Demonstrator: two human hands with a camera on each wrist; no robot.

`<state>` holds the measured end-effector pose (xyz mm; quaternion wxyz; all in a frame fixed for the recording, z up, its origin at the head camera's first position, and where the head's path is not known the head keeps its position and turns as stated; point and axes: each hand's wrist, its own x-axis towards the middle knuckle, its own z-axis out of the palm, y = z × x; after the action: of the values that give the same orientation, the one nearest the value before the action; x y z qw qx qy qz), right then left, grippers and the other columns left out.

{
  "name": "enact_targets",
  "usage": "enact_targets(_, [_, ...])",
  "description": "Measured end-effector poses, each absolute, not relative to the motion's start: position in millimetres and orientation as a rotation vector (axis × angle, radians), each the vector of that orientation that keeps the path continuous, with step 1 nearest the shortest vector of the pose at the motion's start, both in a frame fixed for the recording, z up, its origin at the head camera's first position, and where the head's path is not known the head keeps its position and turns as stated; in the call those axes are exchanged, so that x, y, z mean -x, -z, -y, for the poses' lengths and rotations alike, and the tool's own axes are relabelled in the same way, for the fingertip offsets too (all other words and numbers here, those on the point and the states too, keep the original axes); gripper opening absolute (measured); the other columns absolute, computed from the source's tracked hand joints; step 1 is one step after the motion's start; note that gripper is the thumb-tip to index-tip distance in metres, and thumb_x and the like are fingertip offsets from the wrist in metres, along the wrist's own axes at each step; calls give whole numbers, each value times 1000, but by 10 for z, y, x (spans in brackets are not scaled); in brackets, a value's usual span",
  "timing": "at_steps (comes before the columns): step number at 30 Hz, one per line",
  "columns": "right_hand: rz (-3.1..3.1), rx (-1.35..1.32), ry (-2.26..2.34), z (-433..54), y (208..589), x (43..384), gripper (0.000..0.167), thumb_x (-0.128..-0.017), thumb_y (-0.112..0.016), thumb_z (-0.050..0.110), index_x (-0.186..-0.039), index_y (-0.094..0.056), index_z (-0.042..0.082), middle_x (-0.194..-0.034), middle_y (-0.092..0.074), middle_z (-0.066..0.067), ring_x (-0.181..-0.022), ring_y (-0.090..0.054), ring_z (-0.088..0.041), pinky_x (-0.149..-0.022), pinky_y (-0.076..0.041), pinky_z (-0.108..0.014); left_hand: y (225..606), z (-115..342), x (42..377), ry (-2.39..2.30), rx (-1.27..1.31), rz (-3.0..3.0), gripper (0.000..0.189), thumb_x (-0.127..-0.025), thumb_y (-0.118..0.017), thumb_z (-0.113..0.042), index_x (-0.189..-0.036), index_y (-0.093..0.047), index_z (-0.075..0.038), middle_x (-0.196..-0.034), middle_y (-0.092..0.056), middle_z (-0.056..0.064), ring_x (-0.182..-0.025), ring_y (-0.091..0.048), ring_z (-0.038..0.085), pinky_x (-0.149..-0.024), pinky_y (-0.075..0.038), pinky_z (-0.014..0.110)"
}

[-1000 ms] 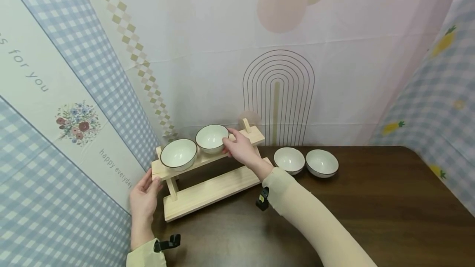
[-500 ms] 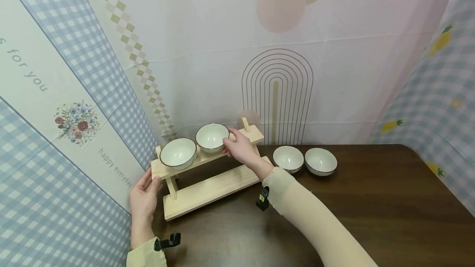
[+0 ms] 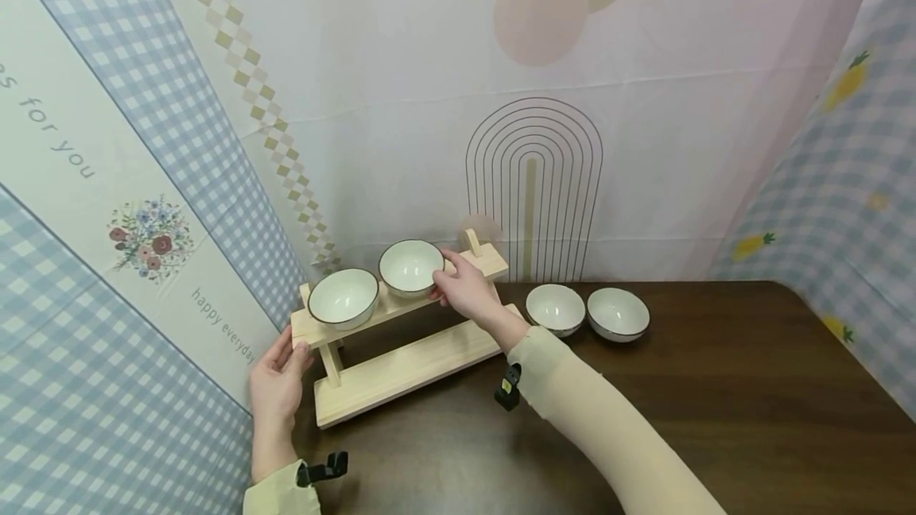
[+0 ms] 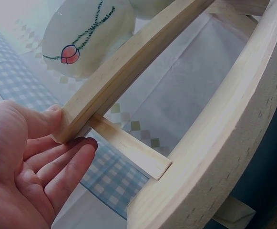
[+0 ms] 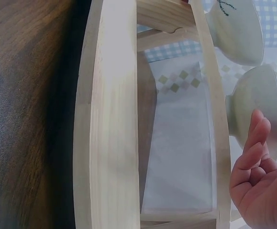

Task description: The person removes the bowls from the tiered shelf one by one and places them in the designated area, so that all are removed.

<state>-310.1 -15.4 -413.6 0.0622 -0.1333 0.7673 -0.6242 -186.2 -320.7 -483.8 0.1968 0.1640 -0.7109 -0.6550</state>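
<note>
Right hand (image 3: 465,286): you pinch the held bowl (image 3: 411,267) by its side
Bowl's place: on the rack (image 3: 415,364), top shelf (image 3: 492,261), near mid-length
Left hand (image 3: 277,388): thumb and fingers clasp the rack's top shelf, left end
Second bowl (image 3: 343,297): rack's top shelf, left half
Third bowl (image 3: 556,310), fourth bowl (image 3: 619,315): on table (image 3: 716,388), right of rack
</note>
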Motion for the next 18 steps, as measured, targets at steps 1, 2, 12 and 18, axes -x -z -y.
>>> enact_targets(1, [-2315, 398, 1893, 155, 4144, 3100, 66, -103, -53, 11, -165, -35, 0, -79, -76, -11, -65, -67, -13, -60, -54, -23, 4839, 3212, 1860, 1836, -453, 1990, 56, -109, -63, -10, -160, -45, 1, -155, -53, 26, -97, -65, -12, -92, -59, 19])
enact_targets(2, [-2311, 392, 1900, 154, 4157, 3100, 66, -103, -53, 10, -165, -35, 1, -79, -76, -11, -66, -67, -13, -60, -54, -23, 4837, 3215, 1855, 1838, -448, 1989, 56, -109, -63, -10, -160, -44, 1, -155, -52, 26, -96, -65, -13, -91, -59, 18])
enact_targets(12, [-2337, 348, 1927, 146, 4231, 3070, 64, -103, -55, 9, -164, -40, 4, -79, -77, -11, -66, -67, -13, -64, -56, -27, 4844, 3260, 1865, 1841, -436, 1995, 56, -109, -64, -10, -160, -45, 2, -154, -53, 27, -96, -65, -12, -91, -59, 18])
enact_targets(18, [-2335, 348, 1935, 149, 4247, 3038, 62, -104, -54, 9, -164, -40, 5, -81, -77, -11, -70, -69, -16, -77, -62, -46, 4853, 3283, 1871, 1834, -434, 2013, 55, -109, -63, -9, -160, -46, 1, -155, -54, 25, -96, -65, -13, -93, -59, 20])
